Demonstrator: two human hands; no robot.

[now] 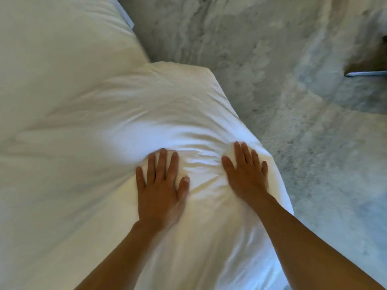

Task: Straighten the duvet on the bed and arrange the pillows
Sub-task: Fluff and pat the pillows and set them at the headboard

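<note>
A white duvet [88,114] covers the bed and fills the left and middle of the head view. Its corner bulges toward the floor on the right. My left hand [162,185] lies flat on the duvet, palm down, fingers spread. My right hand [246,172] presses flat beside it, close to the duvet's right edge. Small wrinkles gather in the fabric between the two hands. Neither hand holds anything. No pillow can be told apart in this view.
Pale grey carpet [272,70] runs along the right side of the bed. The corner of a brown piece of furniture [370,63] shows at the right edge. A thin blue-white edge [127,16] peeks out under the duvet at the top.
</note>
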